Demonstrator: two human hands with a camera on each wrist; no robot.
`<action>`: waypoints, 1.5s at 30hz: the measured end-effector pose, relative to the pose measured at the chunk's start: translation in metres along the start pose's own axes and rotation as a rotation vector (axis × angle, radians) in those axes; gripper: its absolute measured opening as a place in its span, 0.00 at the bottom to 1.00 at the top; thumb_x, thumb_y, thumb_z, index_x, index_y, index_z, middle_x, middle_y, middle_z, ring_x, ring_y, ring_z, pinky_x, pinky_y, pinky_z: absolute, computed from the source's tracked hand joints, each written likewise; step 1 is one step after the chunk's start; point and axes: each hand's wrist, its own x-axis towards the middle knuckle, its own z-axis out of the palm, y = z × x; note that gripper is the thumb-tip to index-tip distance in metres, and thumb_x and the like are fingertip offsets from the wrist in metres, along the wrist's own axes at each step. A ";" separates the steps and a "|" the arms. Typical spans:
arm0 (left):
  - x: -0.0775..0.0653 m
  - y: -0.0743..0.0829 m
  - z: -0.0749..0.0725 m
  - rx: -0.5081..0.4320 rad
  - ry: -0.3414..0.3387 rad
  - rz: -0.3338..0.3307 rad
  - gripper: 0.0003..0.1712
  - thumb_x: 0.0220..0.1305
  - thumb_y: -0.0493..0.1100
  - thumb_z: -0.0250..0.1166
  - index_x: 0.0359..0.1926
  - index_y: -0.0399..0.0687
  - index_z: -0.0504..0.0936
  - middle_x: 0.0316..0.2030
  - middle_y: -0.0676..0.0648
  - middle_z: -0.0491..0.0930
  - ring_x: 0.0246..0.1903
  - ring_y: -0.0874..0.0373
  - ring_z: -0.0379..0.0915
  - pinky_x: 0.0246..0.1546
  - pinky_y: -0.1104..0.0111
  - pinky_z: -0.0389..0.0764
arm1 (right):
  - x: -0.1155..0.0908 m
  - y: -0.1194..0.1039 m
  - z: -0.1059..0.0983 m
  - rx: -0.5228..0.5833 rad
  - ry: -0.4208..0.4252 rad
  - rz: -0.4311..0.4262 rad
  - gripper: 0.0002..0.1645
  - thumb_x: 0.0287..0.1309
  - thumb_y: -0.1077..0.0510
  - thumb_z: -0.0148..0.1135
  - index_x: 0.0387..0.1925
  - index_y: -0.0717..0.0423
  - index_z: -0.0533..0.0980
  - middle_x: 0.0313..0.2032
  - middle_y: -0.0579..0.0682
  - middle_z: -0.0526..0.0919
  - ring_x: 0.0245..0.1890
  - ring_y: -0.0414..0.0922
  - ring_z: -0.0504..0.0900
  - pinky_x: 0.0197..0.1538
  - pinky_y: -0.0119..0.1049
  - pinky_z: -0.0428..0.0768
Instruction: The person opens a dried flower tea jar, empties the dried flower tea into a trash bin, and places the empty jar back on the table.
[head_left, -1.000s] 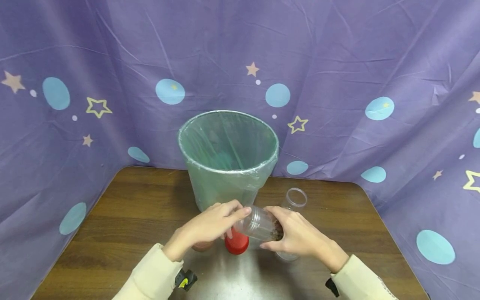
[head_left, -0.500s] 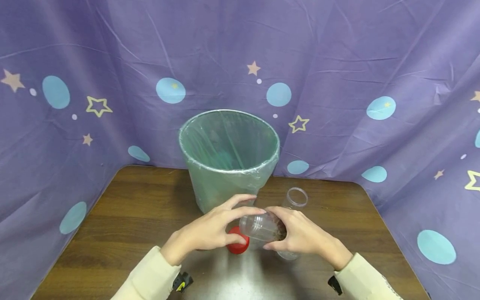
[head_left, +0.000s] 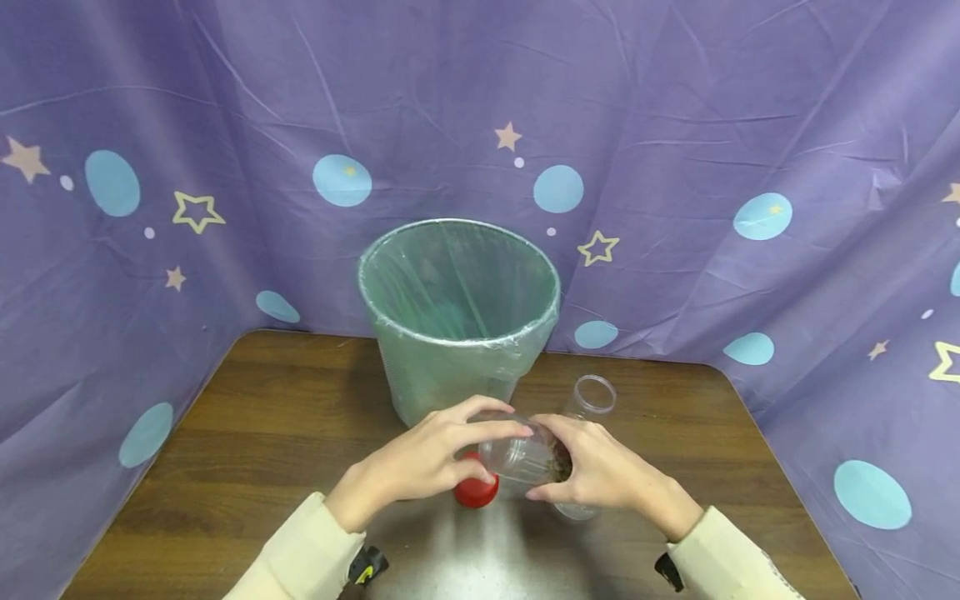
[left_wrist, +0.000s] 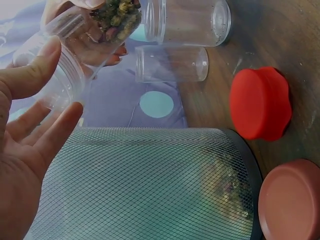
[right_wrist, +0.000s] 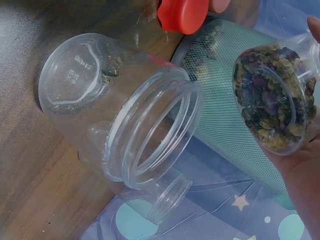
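My right hand (head_left: 611, 467) grips a clear jar (left_wrist: 87, 37) by its base end. The jar is tilted sideways over the table, in front of the bin. Dried flowers (right_wrist: 272, 97) lie bunched at that base end. My left hand (head_left: 416, 454) holds the jar's ribbed other end, thumb on one side and fingers on the other. Whether a clear cover sits on that end I cannot tell. A red scalloped lid (left_wrist: 260, 102) lies beneath it, and a pink round lid (left_wrist: 290, 202) beside that, mostly hidden by my left hand in the head view.
A green mesh bin (left_wrist: 145, 175) with a clear liner stands behind the hands; yellowish bits show through its mesh. An open clear jar (right_wrist: 85, 100) stands upright near my right hand, with a smaller clear jar (left_wrist: 170, 65) behind. A purple curtain (head_left: 675, 125) surrounds the wooden table (head_left: 270, 400).
The left hand has turned and spread around the jar's end; earlier its fingers lay over it. The jar and right hand have shifted slightly right. Bin and lids stay put.
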 end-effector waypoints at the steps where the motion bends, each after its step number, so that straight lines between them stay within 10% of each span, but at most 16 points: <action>1: 0.000 0.000 0.000 -0.001 -0.002 -0.010 0.38 0.54 0.42 0.73 0.66 0.64 0.73 0.61 0.46 0.74 0.56 0.57 0.77 0.53 0.62 0.81 | 0.000 0.000 0.000 0.001 0.002 -0.001 0.46 0.43 0.38 0.76 0.59 0.56 0.72 0.48 0.45 0.84 0.44 0.36 0.82 0.46 0.33 0.82; 32: 0.013 0.009 0.009 -0.105 0.040 -0.564 0.40 0.59 0.74 0.58 0.55 0.46 0.81 0.18 0.62 0.76 0.19 0.69 0.72 0.30 0.72 0.76 | 0.003 -0.004 0.001 -0.025 0.035 0.038 0.47 0.40 0.38 0.78 0.59 0.56 0.72 0.49 0.47 0.84 0.45 0.38 0.82 0.48 0.37 0.83; 45: 0.008 0.008 0.003 -0.116 -0.045 -0.493 0.33 0.71 0.65 0.51 0.67 0.51 0.70 0.32 0.59 0.82 0.29 0.69 0.76 0.38 0.70 0.78 | 0.000 -0.001 -0.002 -0.017 0.033 0.033 0.46 0.40 0.39 0.78 0.59 0.53 0.73 0.48 0.44 0.84 0.45 0.36 0.82 0.49 0.37 0.82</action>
